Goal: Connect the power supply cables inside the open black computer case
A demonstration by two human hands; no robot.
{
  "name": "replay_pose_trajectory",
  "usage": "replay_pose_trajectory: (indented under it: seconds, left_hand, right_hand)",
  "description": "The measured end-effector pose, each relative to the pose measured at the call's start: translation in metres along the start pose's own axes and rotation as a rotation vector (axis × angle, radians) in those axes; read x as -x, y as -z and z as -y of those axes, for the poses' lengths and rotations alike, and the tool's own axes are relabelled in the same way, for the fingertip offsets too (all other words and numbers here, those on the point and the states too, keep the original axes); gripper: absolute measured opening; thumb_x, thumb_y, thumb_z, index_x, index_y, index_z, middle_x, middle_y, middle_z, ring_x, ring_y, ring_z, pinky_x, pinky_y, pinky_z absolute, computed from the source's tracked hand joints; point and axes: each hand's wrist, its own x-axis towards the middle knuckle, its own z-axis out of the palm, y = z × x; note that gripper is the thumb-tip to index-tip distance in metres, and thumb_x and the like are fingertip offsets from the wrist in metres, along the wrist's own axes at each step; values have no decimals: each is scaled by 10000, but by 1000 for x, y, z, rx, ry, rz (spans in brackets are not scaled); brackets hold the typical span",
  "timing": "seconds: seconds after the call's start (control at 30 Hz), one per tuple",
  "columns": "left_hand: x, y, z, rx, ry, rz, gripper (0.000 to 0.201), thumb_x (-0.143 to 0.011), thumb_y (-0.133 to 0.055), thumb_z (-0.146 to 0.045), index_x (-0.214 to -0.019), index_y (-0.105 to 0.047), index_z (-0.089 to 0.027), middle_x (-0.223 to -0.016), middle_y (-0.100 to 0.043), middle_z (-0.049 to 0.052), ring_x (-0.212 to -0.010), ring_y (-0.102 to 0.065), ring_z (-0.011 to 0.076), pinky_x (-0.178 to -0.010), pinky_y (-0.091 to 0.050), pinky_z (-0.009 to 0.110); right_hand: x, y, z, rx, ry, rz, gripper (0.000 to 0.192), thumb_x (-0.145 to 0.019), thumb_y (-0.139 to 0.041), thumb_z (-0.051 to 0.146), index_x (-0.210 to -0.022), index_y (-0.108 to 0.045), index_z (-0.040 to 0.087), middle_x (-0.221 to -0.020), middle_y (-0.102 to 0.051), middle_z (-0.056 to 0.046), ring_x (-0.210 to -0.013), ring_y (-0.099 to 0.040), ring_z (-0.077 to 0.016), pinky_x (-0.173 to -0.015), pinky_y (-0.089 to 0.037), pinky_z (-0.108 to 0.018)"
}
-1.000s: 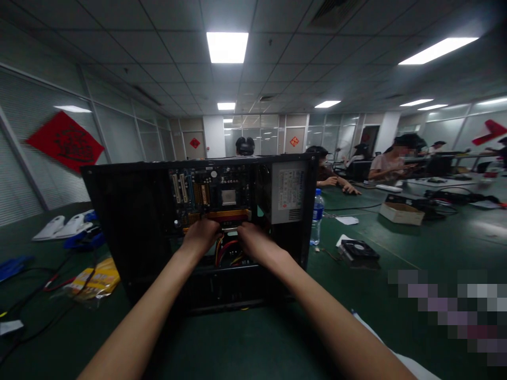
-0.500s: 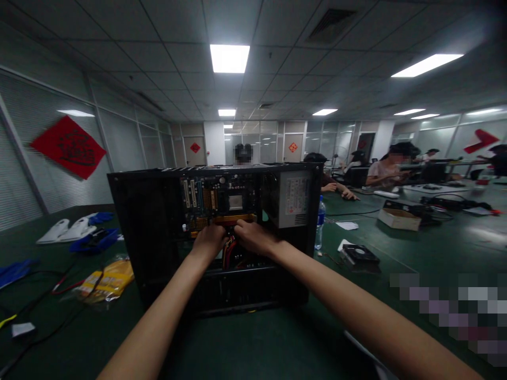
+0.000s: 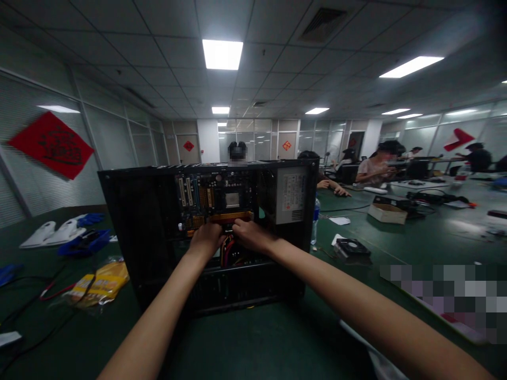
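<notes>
An open black computer case (image 3: pixel 138 221) stands upright on the green table (image 3: pixel 269 343), its motherboard (image 3: pixel 216 198) facing me. My left hand (image 3: pixel 206 238) and my right hand (image 3: pixel 249 235) reach inside, side by side, fingers curled just under the yellow and orange memory slots (image 3: pixel 232 217). Red and yellow cables (image 3: pixel 227 250) hang between and below the hands. What the fingertips press or grip is hidden. A grey power supply (image 3: pixel 291 195) fills the case's upper right corner.
A water bottle (image 3: pixel 314 221) and a loose black fan (image 3: pixel 351 248) sit right of the case. A yellow packet (image 3: pixel 99 282), cables and blue and white items (image 3: pixel 67 232) lie to the left. Other people work at tables behind and to the right.
Both hands have stayed at the memory slots, drawing slightly closer together. My head has shifted, so the case sits a little differently in view.
</notes>
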Motion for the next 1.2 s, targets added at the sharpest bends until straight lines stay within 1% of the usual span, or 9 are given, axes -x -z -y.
replay_pose_trajectory:
  seconds: [0.17, 0.3, 0.4, 0.53, 0.63, 0.73, 0.87, 1.0, 1.2]
  left_hand:
    - [-1, -7, 3, 13, 0, -14, 253, -889, -568, -363, -921, -731, -172, -951, -734, 148, -912, -697, 268, -722, -499, 303]
    - [0, -10, 6, 27, -11, -15, 280, -900, -547, -384, -908, -735, -176, -938, -736, 139, -900, -693, 255, -722, -483, 293]
    - [5, -9, 6, 61, -7, -33, 311, -908, -520, -402, -914, -743, -185, -912, -742, 125, -877, -690, 243, -719, -471, 286]
    - [12, -6, 7, 170, -9, -46, 335, -920, -471, -382, -928, -753, -202, -896, -753, 97, -827, -682, 209, -685, -436, 267]
    - [15, -4, 7, 232, -7, -24, 383, -911, -456, -444, -924, -761, -214, -877, -756, 92, -802, -681, 218, -635, -410, 273]
    - [17, -3, 7, 261, -27, -26, 414, -898, -448, -497, -894, -766, -233, -865, -757, 80, -800, -680, 226, -618, -394, 277]
    - [19, -2, 5, 266, -33, -19, 379, -882, -469, -477, -871, -764, -240, -838, -756, 67, -763, -673, 210, -602, -378, 269]
    - [19, -2, 4, 268, -49, -19, 357, -879, -478, -448, -883, -764, -234, -867, -759, 69, -789, -675, 207, -625, -389, 271]
    - [17, -3, 3, 251, -51, -22, 358, -888, -467, -434, -838, -757, -229, -822, -753, 67, -779, -681, 209, -607, -370, 272]
  right_hand:
    - [-2, -5, 1, 20, -14, 21, 206, -961, -425, 161, -1090, -581, 126, -1121, -598, -132, -900, -660, -215, -719, -480, -294]
    - [-1, -3, 2, 40, -15, 10, 223, -961, -405, 159, -1089, -585, 128, -1120, -603, -133, -875, -670, -235, -687, -487, -310]
    - [0, -1, 2, 48, -28, 0, 232, -950, -402, 148, -1087, -587, 120, -1120, -604, -137, -868, -673, -248, -671, -491, -322]
    - [-1, -1, 2, 48, -42, 5, 231, -938, -412, 142, -1087, -588, 119, -1125, -603, -136, -881, -672, -248, -680, -496, -323]
    - [0, -2, 2, 57, -50, -14, 227, -947, -412, 164, -1085, -587, 118, -1121, -604, -136, -879, -672, -251, -670, -500, -324]
    - [0, -2, 3, 68, -59, -26, 223, -954, -409, 178, -1070, -591, 122, -1104, -611, -134, -869, -675, -253, -656, -502, -325]
    - [0, 2, 5, 72, -62, -18, 219, -948, -428, 198, -1072, -594, 128, -1106, -614, -134, -866, -677, -260, -648, -507, -334]
    - [1, 5, 5, 57, -77, -8, 213, -938, -447, 204, -1072, -597, 132, -1113, -617, -133, -891, -674, -261, -678, -513, -338]
    - [2, 7, 6, 22, -100, 9, 237, -944, -423, 200, -1102, -585, 129, -1135, -606, -150, -904, -671, -260, -714, -520, -361]
